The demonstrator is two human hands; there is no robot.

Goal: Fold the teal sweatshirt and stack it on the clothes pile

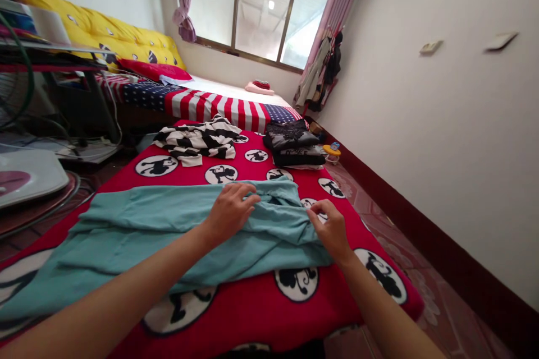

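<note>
A long light teal garment [138, 235] lies stretched across the red cover, wrinkled, with its gathered end toward the right; its exact kind is hard to tell. My left hand [231, 210] rests over its upper middle, fingers loosely bent and apart, beside a fold with a dark gap. At the right end, my right hand [332, 229] has thumb and forefinger pinched together at the cloth's edge. Behind the garment lies a crumpled black-and-white checked garment [202, 139]. A stack of folded dark clothes [295, 146] sits at the back right.
The red cover [252, 314] has round white patches with black figures. Beyond it stands a bed with a striped and starred cover [210, 105]. A cluttered desk [54, 50] and a white stool [29, 179] are at left. A wall [455, 123] borders the right.
</note>
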